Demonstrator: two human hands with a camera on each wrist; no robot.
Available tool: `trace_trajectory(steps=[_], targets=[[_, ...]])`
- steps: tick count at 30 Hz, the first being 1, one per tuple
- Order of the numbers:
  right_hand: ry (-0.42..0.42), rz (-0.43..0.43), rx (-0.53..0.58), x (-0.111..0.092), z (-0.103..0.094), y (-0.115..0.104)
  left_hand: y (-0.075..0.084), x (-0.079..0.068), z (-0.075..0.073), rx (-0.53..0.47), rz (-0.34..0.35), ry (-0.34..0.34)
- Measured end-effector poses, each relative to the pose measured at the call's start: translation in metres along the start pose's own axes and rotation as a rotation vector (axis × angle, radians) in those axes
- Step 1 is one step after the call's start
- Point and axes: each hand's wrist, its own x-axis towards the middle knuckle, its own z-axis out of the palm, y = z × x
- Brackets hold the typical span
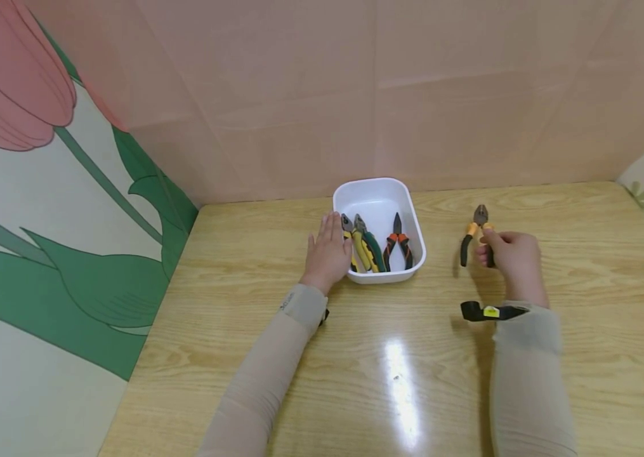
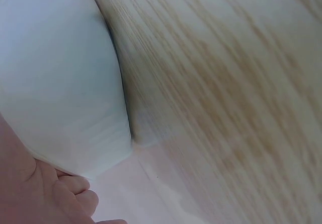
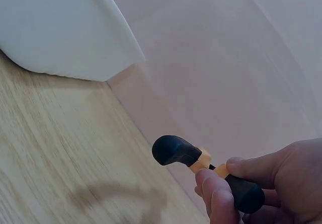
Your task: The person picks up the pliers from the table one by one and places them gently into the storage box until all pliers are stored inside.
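My right hand (image 1: 512, 257) grips one handle of a pair of pliers (image 1: 480, 217) with orange and black handles, its dark jaws pointing to the back. In the right wrist view thumb and fingers pinch that handle, and the pliers (image 3: 176, 151) cast a shadow on the table below. My left hand (image 1: 328, 254) rests on the left rim of a white tray (image 1: 375, 277), fingers straight. Inside the tray lie yellow-and-green pliers (image 1: 370, 244), red-and-black needle-nose pliers (image 1: 397, 241) and another pair with yellow handles (image 1: 354, 261), partly hidden by the left hand.
The wood-grain table (image 1: 413, 355) meets a pinkish draped backdrop (image 1: 373, 95) behind the tray. At the left stands a panel with a tulip print (image 1: 87, 254). A black wrist strap with a yellow label (image 1: 491, 311) sits at the right cuff.
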Motion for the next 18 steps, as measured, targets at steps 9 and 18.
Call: trace_trajectory(steps=[9,18], targets=[[0.034,-0.014,0.024,-0.004,0.006,-0.007,-0.001,-0.001,-0.001,-0.006,0.012,0.011],[0.053,-0.028,-0.029,-0.006,0.009,-0.012,0.0,-0.001,0.0,-0.002,0.011,0.002]])
